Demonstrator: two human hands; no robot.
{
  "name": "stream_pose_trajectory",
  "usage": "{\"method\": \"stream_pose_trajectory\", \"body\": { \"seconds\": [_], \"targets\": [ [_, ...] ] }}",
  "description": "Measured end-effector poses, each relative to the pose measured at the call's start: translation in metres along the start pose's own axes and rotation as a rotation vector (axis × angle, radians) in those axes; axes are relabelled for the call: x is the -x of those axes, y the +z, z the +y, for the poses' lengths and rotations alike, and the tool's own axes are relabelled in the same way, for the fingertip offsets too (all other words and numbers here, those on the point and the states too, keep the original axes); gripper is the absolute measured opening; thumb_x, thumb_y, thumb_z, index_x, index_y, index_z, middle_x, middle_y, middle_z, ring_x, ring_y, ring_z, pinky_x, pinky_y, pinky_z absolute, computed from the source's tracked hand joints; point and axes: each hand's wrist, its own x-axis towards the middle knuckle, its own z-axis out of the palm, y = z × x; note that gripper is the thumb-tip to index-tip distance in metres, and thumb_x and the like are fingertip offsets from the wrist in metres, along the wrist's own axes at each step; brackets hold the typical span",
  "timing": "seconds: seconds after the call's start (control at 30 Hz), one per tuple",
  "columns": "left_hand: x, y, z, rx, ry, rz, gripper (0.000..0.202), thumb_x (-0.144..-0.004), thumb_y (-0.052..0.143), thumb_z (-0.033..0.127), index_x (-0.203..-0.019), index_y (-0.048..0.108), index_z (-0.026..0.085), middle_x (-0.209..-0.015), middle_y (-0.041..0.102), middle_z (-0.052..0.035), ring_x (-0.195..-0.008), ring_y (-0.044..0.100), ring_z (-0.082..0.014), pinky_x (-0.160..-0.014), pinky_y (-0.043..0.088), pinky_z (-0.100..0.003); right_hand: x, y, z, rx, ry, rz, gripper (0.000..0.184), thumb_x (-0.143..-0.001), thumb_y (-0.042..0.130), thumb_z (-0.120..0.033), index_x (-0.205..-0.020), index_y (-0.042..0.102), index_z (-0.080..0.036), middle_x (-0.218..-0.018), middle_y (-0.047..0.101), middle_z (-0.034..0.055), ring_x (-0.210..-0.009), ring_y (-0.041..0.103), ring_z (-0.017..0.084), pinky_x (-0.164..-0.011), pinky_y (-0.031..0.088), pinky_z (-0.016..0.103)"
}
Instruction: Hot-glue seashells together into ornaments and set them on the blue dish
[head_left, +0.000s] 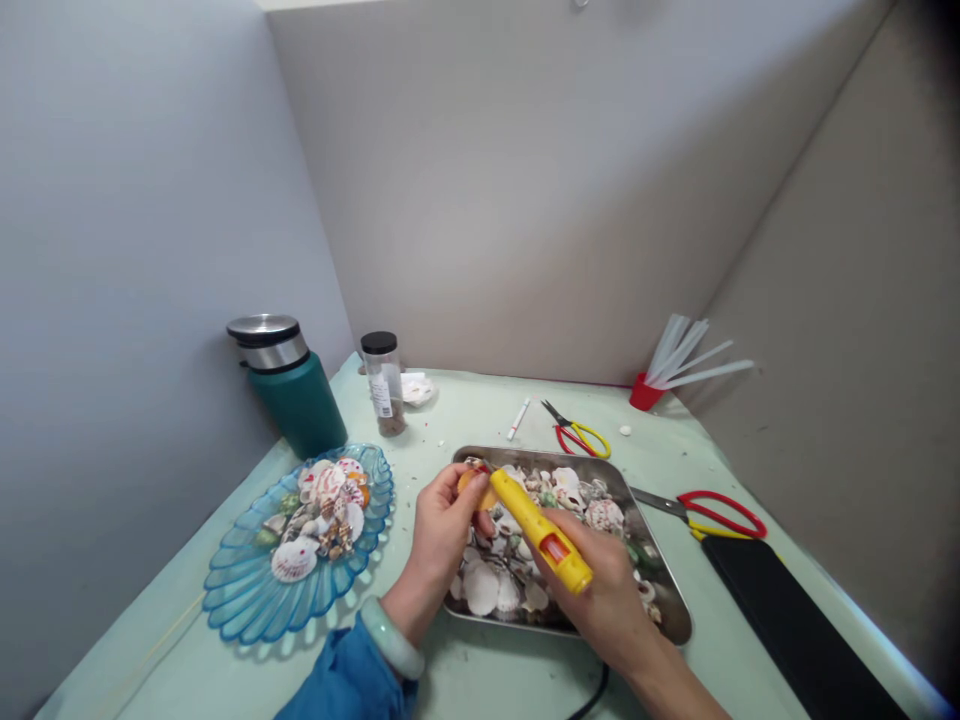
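My left hand (441, 520) pinches an orange shell (480, 490) between thumb and fingers above the far left part of a metal tray (679, 610). My right hand (600, 580) is closed around a yellow pen-shaped tool (536, 525) with a reddish window in its body. The tool's narrow tip meets the upper edge of the orange shell or sits very close to it; I cannot tell which. A dark red spot shows there. Beneath both hands, the tray holds many shells (480, 585), mostly white, with some patterned or greenish ones.
To the left, a blue scalloped plate (247, 590) bears shells. Behind it stand a teal bottle (300, 400) and a clear jar (385, 385). Small scissors (577, 432), larger scissors (712, 515), a black flat object (795, 620) and a red cup (645, 393) of translucent sticks lie rightward.
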Motion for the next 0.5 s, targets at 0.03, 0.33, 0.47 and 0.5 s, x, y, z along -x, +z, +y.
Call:
{"method": "stream_pose_trajectory", "body": {
  "seconds": [0.03, 0.33, 0.47, 0.5],
  "targets": [
    [-0.0002, -0.0001, 0.0007, 0.002, -0.004, 0.017, 0.020, -0.082, 0.058, 0.036, -0.082, 0.055, 0.016, -0.040, 0.055, 0.0064, -0.036, 0.046, -0.0077, -0.042, 0.035, -0.016, 0.0003, 0.0001, 0.0005, 0.006, 0.001, 0.004, 0.014, -0.086, 0.054, -0.017, -0.098, 0.059, -0.022, -0.079, 0.067, 0.0011, -0.062, 0.061, 0.014, -0.057, 0.044, 0.023],
    [-0.0011, -0.0008, 0.0043, 0.037, -0.021, 0.107, 0.023, -0.082, 0.058, 0.039, -0.082, 0.056, 0.016, -0.041, 0.055, 0.0054, -0.042, 0.046, -0.0085, -0.047, 0.035, -0.016, -0.0010, -0.0002, -0.0004, 0.037, -0.027, 0.006, 0.015, -0.086, 0.053, -0.016, -0.099, 0.059, -0.021, -0.083, 0.068, 0.0025, -0.064, 0.063, 0.015, -0.058, 0.045, 0.023],
    [-0.0004, -0.0005, 0.0040, 0.034, -0.011, 0.102, 0.023, -0.082, 0.057, 0.039, -0.082, 0.056, 0.016, -0.042, 0.055, 0.0052, -0.043, 0.046, -0.0087, -0.048, 0.035, -0.017, -0.0017, -0.0011, -0.0023, 0.046, -0.012, -0.002, 0.014, -0.086, 0.053, -0.018, -0.099, 0.059, -0.020, -0.085, 0.069, 0.0039, -0.066, 0.063, 0.015, -0.058, 0.044, 0.023],
    [-0.0004, -0.0005, 0.0041, 0.032, -0.009, 0.101, 0.023, -0.082, 0.057, 0.039, -0.082, 0.057, 0.016, -0.042, 0.055, 0.0051, -0.043, 0.046, -0.0088, -0.048, 0.035, -0.017, -0.0015, -0.0013, -0.0025, 0.044, -0.009, -0.002, 0.014, -0.086, 0.053, -0.018, -0.098, 0.059, -0.020, -0.084, 0.068, 0.0038, -0.066, 0.063, 0.015, -0.058, 0.044, 0.023]
  ]
}}
